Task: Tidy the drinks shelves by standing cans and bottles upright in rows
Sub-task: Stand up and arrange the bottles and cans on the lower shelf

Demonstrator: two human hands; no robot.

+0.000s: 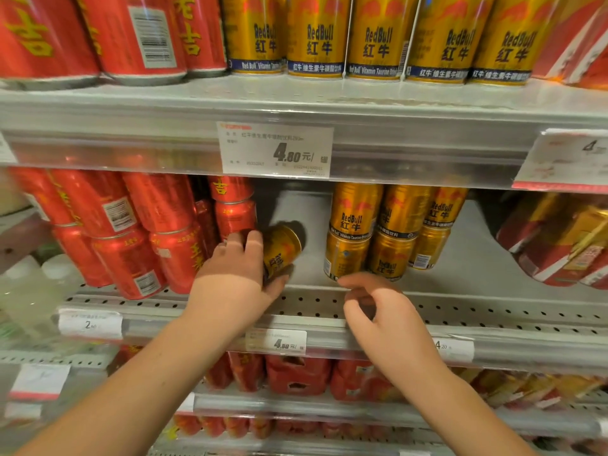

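My left hand (237, 274) grips a gold Red Bull can (283, 250) that is tilted, its top pointing back and right, in a gap on the middle shelf (460, 311). My right hand (378, 311) hovers at the shelf's front edge with fingers loosely curled and holds nothing. Just beyond it, gold Red Bull cans (385, 232) stand stacked two high. Left of the gap, red cans (158, 232) stand stacked two high.
The upper shelf carries red cans (138, 34) and gold cans (378, 37), with a price tag (276, 149) on its rail. Red and gold multipacks (566, 245) sit at the right. Pale bottles (29, 284) are at the left. Lower shelves hold red packs (296, 373).
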